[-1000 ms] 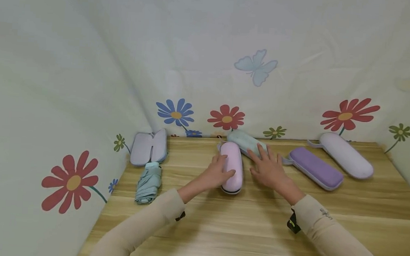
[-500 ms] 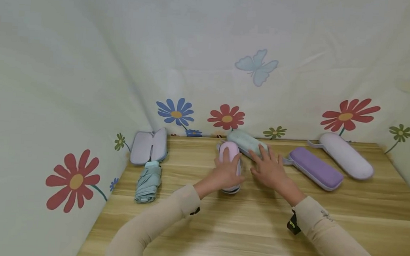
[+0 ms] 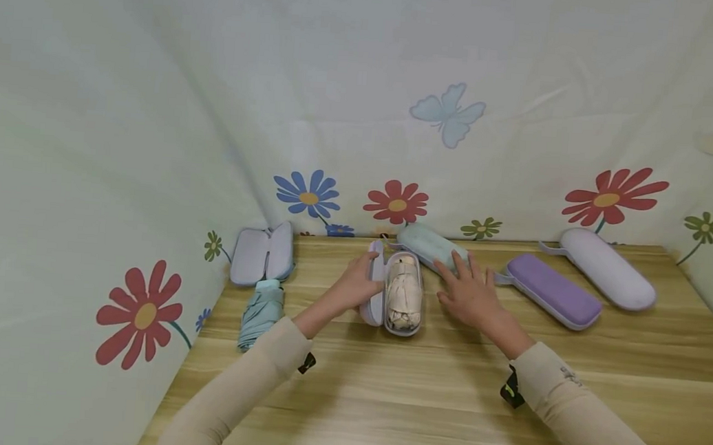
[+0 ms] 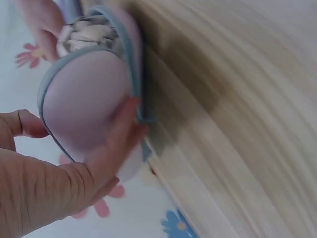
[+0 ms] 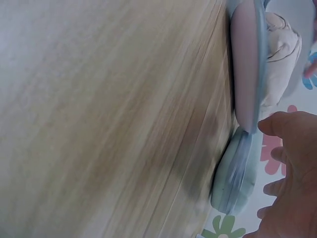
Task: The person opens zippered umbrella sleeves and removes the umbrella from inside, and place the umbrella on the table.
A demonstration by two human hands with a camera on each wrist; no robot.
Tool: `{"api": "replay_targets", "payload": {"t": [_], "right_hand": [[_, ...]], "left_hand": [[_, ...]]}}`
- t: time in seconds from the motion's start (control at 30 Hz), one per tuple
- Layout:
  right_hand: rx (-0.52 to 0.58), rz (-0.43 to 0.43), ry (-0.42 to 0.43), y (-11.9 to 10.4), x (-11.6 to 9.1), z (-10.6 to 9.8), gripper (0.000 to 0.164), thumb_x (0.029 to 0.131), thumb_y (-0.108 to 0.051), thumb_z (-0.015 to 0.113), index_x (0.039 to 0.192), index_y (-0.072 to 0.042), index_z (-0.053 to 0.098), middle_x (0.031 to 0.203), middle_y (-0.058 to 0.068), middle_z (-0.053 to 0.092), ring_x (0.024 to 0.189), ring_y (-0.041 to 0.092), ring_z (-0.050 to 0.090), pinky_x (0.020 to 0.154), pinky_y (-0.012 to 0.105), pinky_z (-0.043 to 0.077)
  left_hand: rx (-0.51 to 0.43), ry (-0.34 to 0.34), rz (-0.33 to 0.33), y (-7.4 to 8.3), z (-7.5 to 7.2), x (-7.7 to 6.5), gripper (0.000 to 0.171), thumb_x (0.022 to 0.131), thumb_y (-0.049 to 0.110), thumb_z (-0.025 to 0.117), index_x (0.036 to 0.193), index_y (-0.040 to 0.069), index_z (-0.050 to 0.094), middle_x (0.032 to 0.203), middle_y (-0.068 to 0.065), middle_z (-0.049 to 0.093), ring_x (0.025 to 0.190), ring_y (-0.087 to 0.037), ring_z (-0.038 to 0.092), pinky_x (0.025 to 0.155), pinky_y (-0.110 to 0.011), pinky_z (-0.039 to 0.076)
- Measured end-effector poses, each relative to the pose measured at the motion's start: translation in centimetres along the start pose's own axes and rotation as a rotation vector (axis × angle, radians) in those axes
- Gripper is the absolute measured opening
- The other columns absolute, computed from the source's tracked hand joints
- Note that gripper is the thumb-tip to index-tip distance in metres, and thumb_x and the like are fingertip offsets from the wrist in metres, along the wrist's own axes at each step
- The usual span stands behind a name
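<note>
A pink hard-shell case (image 3: 401, 332) lies unzipped in the middle of the wooden table, its lid (image 3: 374, 313) swung up toward the left. Inside sits a folded cream umbrella (image 3: 404, 295). My left hand (image 3: 355, 284) holds the lid; in the left wrist view thumb and fingers lie at opposite edges of the lid (image 4: 84, 96). Just right of the case, my right hand (image 3: 469, 296) has its fingers spread, fingertips at a mint-green case (image 3: 427, 245) behind. The right wrist view shows the pink case's side (image 5: 245, 64) near the right thumb.
At the left, a pale grey-lavender case (image 3: 249, 256) lies unfolded, a folded mint umbrella (image 3: 259, 318) before it. To the right are a purple case (image 3: 553, 291) and a pale lavender case (image 3: 609, 269). A flowered cloth wall (image 3: 352, 112) rises behind the table.
My left hand reached over the pink case, then moved left with its lid, so the case now stands open and shows the cream umbrella. The right hand has stayed in place.
</note>
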State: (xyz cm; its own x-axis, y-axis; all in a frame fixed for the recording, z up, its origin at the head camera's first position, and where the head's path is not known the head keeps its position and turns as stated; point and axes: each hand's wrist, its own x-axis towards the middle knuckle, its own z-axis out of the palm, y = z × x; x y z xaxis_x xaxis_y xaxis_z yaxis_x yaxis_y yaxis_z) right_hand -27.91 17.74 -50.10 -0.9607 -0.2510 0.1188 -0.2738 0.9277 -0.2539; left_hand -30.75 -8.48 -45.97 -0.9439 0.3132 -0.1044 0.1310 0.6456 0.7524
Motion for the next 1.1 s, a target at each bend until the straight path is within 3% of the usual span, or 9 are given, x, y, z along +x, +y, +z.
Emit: {"api": "replay_targets", "payload": {"t": [0.1,0.17,0.3,0.47,0.57,0.67,0.8,1.1], "right_hand": [[0.001,0.000,-0.002,0.0,0.0,0.1,0.065,0.102,-0.034,0.060,0.160,-0.019,0.035,0.166,0.022,0.019,0.151,0.050,0.012,0.109,0.079,0.015],[-0.001,-0.001,-0.005,0.0,0.0,0.1,0.064,0.102,-0.034,0.060,0.159,-0.019,0.036,0.166,0.022,0.019,0.151,0.050,0.012,0.109,0.079,0.016],[-0.002,-0.004,-0.005,0.0,0.1,0.2,0.063,0.102,-0.034,0.060,0.159,-0.019,0.037,0.166,0.023,0.019,0.151,0.051,0.012,0.109,0.079,0.016],[-0.008,-0.012,0.007,-0.2,0.1,0.3,0.062,0.102,-0.033,0.060,0.158,-0.019,0.038,0.165,0.024,0.020,0.150,0.052,0.013,0.108,0.080,0.016],[-0.012,-0.010,0.008,-0.1,0.2,0.4,0.062,0.102,-0.033,0.060,0.158,-0.019,0.038,0.165,0.024,0.020,0.150,0.052,0.013,0.108,0.080,0.015],[-0.013,-0.007,0.007,-0.1,0.2,0.5,0.063,0.102,-0.032,0.061,0.158,-0.019,0.037,0.164,0.024,0.021,0.150,0.052,0.013,0.108,0.080,0.015],[-0.014,-0.005,0.002,-0.1,0.2,0.5,0.063,0.102,-0.033,0.061,0.159,-0.020,0.037,0.164,0.024,0.021,0.150,0.052,0.012,0.108,0.080,0.015],[-0.006,-0.005,-0.016,-0.5,0.4,0.8,0.065,0.102,-0.034,0.059,0.160,-0.018,0.034,0.165,0.025,0.017,0.150,0.053,0.011,0.108,0.080,0.014]], "left_hand": [[0.060,-0.017,-0.030,-1.3,-0.5,-0.3,0.074,0.095,0.017,0.059,0.160,0.005,0.025,0.156,-0.030,0.029,0.133,-0.044,0.045,0.090,-0.053,0.054],[0.137,-0.026,-0.030,-2.0,-0.6,-0.7,0.075,0.097,0.019,0.058,0.161,0.003,0.022,0.157,-0.030,0.028,0.138,-0.042,0.043,0.101,-0.051,0.048],[0.290,-0.046,0.003,-3.4,-0.3,-1.5,0.077,0.099,0.018,0.055,0.161,-0.001,0.014,0.157,-0.032,0.026,0.135,-0.044,0.046,0.107,-0.052,0.043],[0.670,-0.037,0.152,-5.6,0.0,-1.9,0.079,0.100,0.027,0.056,0.159,-0.008,0.015,0.163,-0.030,0.015,0.143,-0.047,0.032,0.107,-0.053,0.043],[0.892,-0.025,0.257,-6.7,-0.2,-1.8,0.082,0.102,0.043,0.052,0.159,-0.007,0.019,0.168,-0.023,0.004,0.152,-0.042,0.016,0.116,-0.052,0.033],[1.000,-0.052,0.354,-7.3,-0.7,-1.9,0.091,0.101,0.060,0.046,0.159,-0.005,0.023,0.170,-0.019,0.002,0.156,-0.035,0.005,0.124,-0.049,0.017],[1.052,-0.123,0.422,-7.6,-1.5,-2.3,0.106,0.094,0.078,0.040,0.160,-0.003,0.022,0.170,-0.018,0.009,0.157,-0.032,0.006,0.125,-0.048,0.014],[1.007,-0.183,0.416,-8.5,-1.9,-2.6,0.127,0.079,0.093,0.043,0.162,0.000,0.017,0.170,-0.018,0.005,0.157,-0.033,0.002,0.124,-0.049,0.014]]}}
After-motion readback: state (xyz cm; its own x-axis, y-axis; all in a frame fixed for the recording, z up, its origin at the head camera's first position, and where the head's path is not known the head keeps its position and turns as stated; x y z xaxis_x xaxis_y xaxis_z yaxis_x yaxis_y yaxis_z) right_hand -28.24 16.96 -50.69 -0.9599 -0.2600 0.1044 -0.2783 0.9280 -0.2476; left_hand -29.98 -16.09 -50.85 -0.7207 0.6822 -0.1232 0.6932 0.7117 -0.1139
